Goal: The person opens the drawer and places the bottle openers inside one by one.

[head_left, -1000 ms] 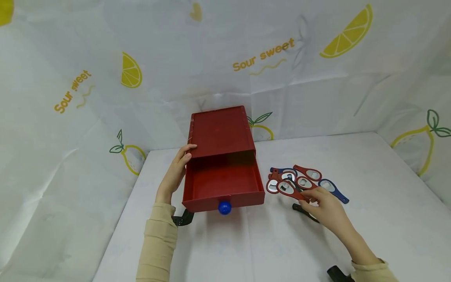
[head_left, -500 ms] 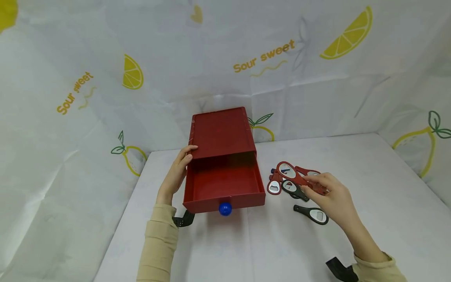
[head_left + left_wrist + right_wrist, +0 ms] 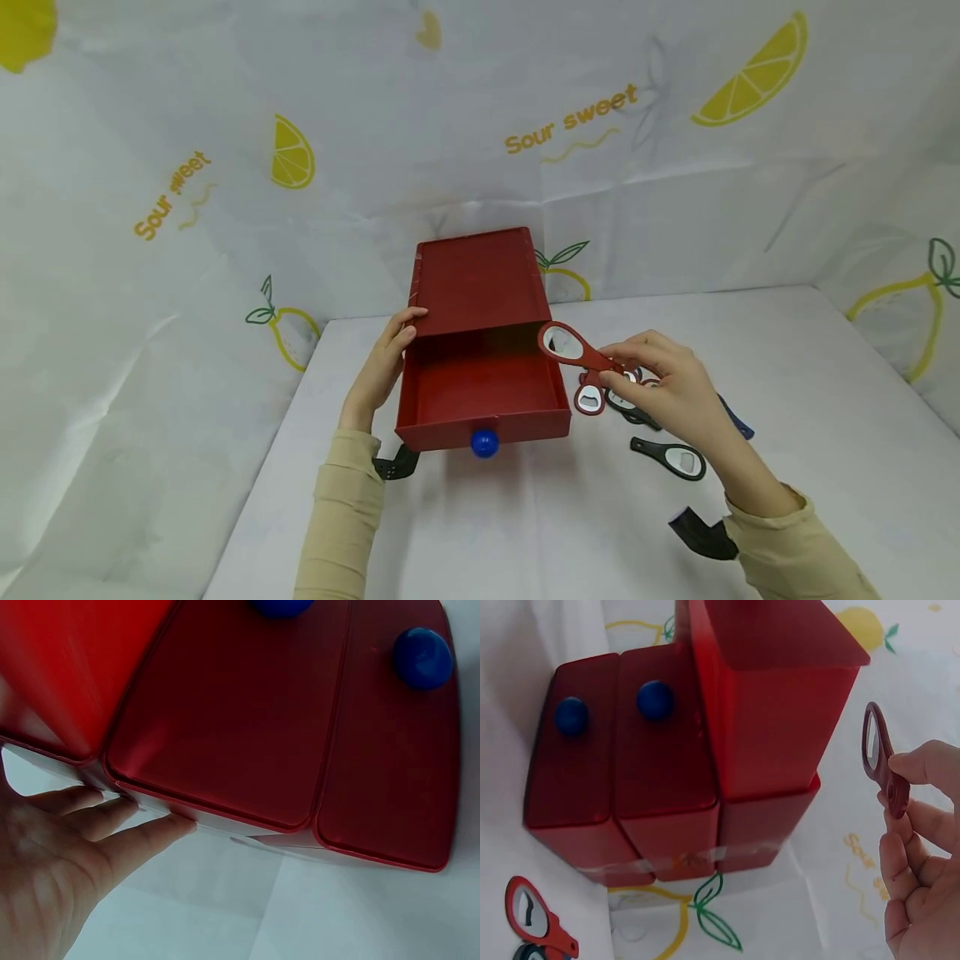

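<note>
Opener [image 3: 587, 356]: red, oval silvery centre, handle pinched by right fingers [image 3: 639, 350]; left fingers [image 3: 146, 839] straight, touching cabinet [image 3: 480, 279].

Blue opener [image 3: 737, 417] partly hidden, sleeves [image 3: 341, 508] cropped

In my right grip [image 3: 663, 379] I pinch a red opener [image 3: 592, 358] by the end of its handle, its rounded head with a pale metal inset turned towards the red cabinet [image 3: 480, 279], near that cabinet's right side. The cabinet stands upright, its top drawer [image 3: 442, 434] pulled out in front, its left side touched by my left grip [image 3: 378, 367].
</note>
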